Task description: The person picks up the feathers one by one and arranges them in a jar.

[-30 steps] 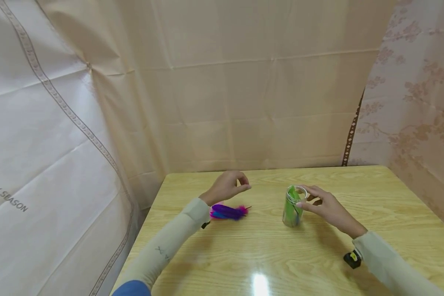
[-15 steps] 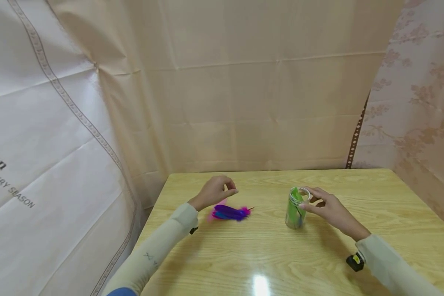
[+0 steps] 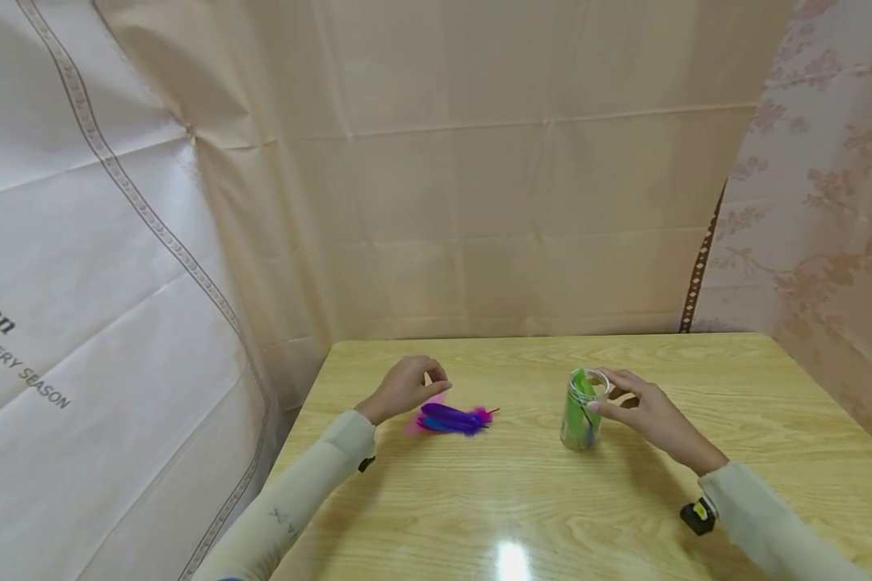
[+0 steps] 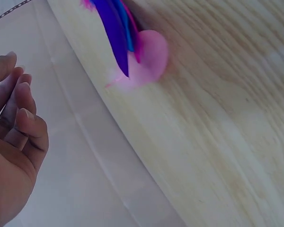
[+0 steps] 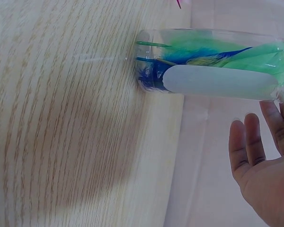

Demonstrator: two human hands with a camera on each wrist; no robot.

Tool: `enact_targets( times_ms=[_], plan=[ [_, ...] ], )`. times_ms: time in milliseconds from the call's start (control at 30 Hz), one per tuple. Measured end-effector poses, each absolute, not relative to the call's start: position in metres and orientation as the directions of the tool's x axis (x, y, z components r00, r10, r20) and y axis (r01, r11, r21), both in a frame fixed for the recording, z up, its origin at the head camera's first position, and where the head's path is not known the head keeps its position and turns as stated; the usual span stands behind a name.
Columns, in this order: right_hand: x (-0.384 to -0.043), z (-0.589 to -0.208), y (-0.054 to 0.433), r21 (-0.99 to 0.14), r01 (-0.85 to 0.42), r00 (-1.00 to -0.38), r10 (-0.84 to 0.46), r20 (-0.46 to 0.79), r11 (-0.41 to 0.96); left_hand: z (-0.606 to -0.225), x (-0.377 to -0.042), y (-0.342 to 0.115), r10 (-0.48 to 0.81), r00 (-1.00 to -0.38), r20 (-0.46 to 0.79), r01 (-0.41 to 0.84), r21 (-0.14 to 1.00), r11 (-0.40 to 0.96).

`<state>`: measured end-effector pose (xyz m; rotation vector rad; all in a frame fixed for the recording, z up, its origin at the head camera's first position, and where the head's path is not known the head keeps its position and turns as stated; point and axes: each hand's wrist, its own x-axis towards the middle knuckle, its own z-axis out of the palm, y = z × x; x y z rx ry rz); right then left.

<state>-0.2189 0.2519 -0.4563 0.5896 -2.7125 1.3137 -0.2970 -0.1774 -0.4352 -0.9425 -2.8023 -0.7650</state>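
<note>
My right hand [image 3: 648, 413] grips a clear jar [image 3: 576, 426] at its rim, thumb on the near side and fingers behind. The jar stands upright on the table, with green and blue feathers [image 5: 194, 56] inside. A pale oval label [image 5: 217, 81] is on its side in the right wrist view. To the left lies a small bunch of purple, blue and pink feathers [image 3: 452, 418]. Just above and behind its left end hovers my left hand [image 3: 403, 389], fingers loosely curled, holding nothing. A light pink feather [image 4: 151, 59] sticks out from the bunch in the left wrist view.
The wood-grain table [image 3: 538, 500] ends at a beige curtain [image 3: 480, 242] behind it. A white printed sheet [image 3: 116, 339] hangs at the left, and a flowered cloth [image 3: 828, 242] hangs at the right.
My left hand has moved left and slightly down in the head view, toward the left end of the feather bunch. The right hand keeps its grip on the jar.
</note>
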Motion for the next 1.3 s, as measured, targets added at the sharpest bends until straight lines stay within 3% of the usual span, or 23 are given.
enact_targets(
  times_ms=[433,867,1300],
  plan=[
    [-0.216,-0.452,0.252,-0.760,-0.339,-0.933,-0.300,0.198,0.555,-0.451,-0.292,-0.195,0.524,-0.817,0.241,0.574,0.440,0.691],
    [-0.217,-0.453,0.251,-0.758,-0.353,-0.928,-0.305,0.211,0.549,-0.468,-0.293,-0.208,0.486,-0.864,0.136,0.491,0.449,0.747],
    [-0.218,-0.453,0.251,-0.762,-0.349,-0.928,-0.311,0.203,0.545,-0.487,-0.297,-0.210,0.485,-0.871,0.076,0.470,0.415,0.779]
  ],
)
